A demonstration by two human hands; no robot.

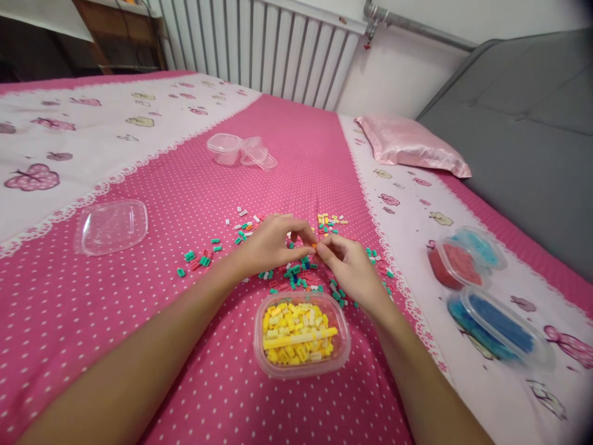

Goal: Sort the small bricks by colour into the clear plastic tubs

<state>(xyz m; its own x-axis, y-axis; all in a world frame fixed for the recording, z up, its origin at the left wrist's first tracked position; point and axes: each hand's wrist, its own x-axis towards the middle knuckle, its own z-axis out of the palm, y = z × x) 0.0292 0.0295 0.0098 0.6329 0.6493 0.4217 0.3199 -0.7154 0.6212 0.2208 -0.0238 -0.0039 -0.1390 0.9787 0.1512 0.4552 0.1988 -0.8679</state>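
Note:
Above a pile of small building bricks, my left hand (278, 244) and my right hand (349, 266) meet fingertip to fingertip. Between them is a tiny orange brick (314, 245), pinched by the thumb and fingers of both hands and mostly covered by them. Green, red, white and blue loose bricks (296, 272) lie scattered on the bedspread under and around my hands. A little beyond them sits a cluster of yellow bricks (324, 219). Close in front of me stands a clear plastic box (302, 372) filled with yellow and cream bricks, with a long yellow stick of joined bricks on top.
A clear lid (113, 227) lies at the left. Farther back are stacked clear containers (225, 145). To the right stand a box of red bricks (456, 266) and a box of blue bricks (498, 327). A pink pillow (412, 145) rests by the grey headboard (523, 117).

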